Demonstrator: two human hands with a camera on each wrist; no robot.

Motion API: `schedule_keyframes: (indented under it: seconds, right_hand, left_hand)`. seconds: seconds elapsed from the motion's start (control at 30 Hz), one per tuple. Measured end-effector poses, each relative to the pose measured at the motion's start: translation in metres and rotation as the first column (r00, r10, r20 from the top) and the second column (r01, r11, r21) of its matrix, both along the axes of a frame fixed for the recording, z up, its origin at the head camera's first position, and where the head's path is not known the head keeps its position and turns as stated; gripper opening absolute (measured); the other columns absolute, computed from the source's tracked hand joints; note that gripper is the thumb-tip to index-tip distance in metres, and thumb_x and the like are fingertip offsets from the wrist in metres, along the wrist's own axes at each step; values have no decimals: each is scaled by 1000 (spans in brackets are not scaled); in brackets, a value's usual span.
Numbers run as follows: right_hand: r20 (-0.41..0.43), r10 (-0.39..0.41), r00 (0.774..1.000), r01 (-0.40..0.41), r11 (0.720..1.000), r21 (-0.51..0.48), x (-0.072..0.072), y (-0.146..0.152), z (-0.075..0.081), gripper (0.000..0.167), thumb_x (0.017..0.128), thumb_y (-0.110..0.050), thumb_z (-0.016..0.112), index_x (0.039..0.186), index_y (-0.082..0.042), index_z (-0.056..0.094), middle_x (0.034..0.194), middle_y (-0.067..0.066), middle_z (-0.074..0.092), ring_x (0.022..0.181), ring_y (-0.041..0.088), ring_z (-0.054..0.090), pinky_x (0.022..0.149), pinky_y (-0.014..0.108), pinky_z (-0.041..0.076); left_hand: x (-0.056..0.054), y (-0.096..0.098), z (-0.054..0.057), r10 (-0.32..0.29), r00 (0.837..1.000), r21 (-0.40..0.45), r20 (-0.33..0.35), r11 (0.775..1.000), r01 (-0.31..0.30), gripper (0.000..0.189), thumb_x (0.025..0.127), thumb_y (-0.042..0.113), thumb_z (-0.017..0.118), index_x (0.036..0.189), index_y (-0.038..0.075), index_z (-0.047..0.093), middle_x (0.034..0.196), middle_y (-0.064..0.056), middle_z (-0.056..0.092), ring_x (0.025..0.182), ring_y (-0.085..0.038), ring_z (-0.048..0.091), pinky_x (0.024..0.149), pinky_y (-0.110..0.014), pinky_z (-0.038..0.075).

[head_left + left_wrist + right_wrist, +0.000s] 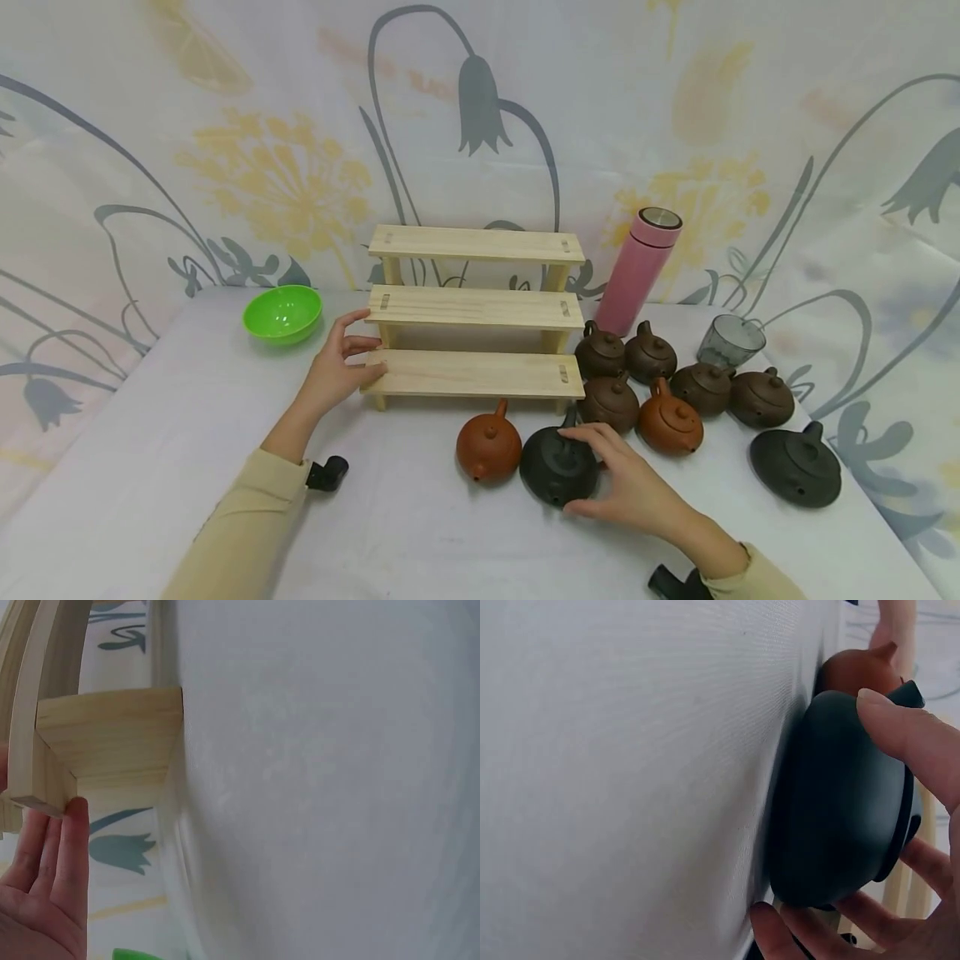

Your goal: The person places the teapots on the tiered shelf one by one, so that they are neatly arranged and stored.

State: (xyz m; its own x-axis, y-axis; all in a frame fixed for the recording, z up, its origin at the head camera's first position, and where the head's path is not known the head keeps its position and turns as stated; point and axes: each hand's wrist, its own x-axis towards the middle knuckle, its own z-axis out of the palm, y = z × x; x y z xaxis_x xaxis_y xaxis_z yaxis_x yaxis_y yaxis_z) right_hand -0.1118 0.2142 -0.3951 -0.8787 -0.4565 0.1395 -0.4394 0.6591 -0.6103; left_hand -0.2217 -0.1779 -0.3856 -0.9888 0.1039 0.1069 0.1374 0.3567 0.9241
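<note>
**A black teapot (551,473) was gripped before a wooden rack (472,375)**

Pale tan sleeves (238,521) were worn by the person at a table covered with white cloth (420,542). The black teapot was clasped in the right hand (628,483), its thumb pressed to the near side and its other fingers spread round the far side. The pot was seen on the cloth, in front of the rack's right end. Just beside it, a reddish teapot (489,450) was left untouched.

The two hands were held well apart. The rack's left end was held by the left hand (341,367), with its thumb laid on the lowest board and its fingers bent against the wood.

At the far right, a second black teapot (795,471) was placed near the cloth's edge. Farther back, another reddish teapot (670,423) was grouped with five brown teapots (611,406) to the right of the rack. Behind them were set a clear glass (731,340) and a pink flask (633,275). A green bowl (282,315) was placed at the back left, before a flower-printed backdrop (277,175).
</note>
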Motion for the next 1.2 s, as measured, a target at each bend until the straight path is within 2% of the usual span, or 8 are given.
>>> schedule_keyframes:
  seconds: [0.17,0.37,0.5,0.67,0.87,1.03,1.2]
  right_hand:
    - [-4,12,1000,-12,1000,-8,-3,-3,-1,79,63,-34,86,130,-21,47,124,1,45,111,26,50,89,50,44]
    - [-31,-4,1000,4,1000,-14,-6,-5,-2,77,59,-31,88,126,-21,51,119,-1,47,108,23,52,88,48,46]
    - [-48,-26,999,25,999,-28,-7,-5,-2,76,56,-30,90,122,-21,55,115,-3,49,105,20,53,86,45,47]
    - [-49,-37,998,35,999,-37,-8,-6,-2,74,55,-33,90,120,-22,56,113,-5,50,104,17,53,85,43,48]
    - [-39,-22,999,20,999,-37,-5,-4,-1,73,56,-32,90,120,-23,56,113,-5,51,101,18,54,80,38,50]
    - [-29,2,1000,-3,999,-42,-2,0,8,71,60,-38,87,122,-25,54,116,-5,50,101,18,53,73,31,51]
    - [-72,24,997,-28,998,-56,0,2,29,71,58,-29,89,121,-24,55,117,-5,51,100,15,52,69,29,51]
  left_hand:
    - [-1,-2,0,-8,1000,-24,8,1000,8,82,80,4,71,144,22,23,117,-20,57,119,-33,47,100,-55,32]
    - [-2,-2,0,-14,1000,-38,-3,999,14,82,81,5,71,144,20,23,117,-21,57,119,-34,46,101,-57,29]
    - [-4,-1,4,-14,1000,-31,-16,999,13,70,86,11,67,142,15,26,121,-22,54,117,-35,49,99,-54,34]
    - [-10,3,12,34,999,-25,-15,999,-34,52,94,27,57,139,12,36,124,-22,51,110,-35,54,91,-47,44]
    - [-18,8,15,65,998,-1,-4,998,-65,47,98,34,47,140,14,38,120,-23,53,106,-36,57,88,-48,47]
    - [-19,10,16,70,998,16,3,997,-70,47,98,33,46,141,15,37,121,-24,53,105,-37,57,87,-48,47]
    - [-18,10,17,60,998,28,15,998,-61,49,98,35,45,143,17,34,124,-25,51,107,-38,56,89,-48,46]
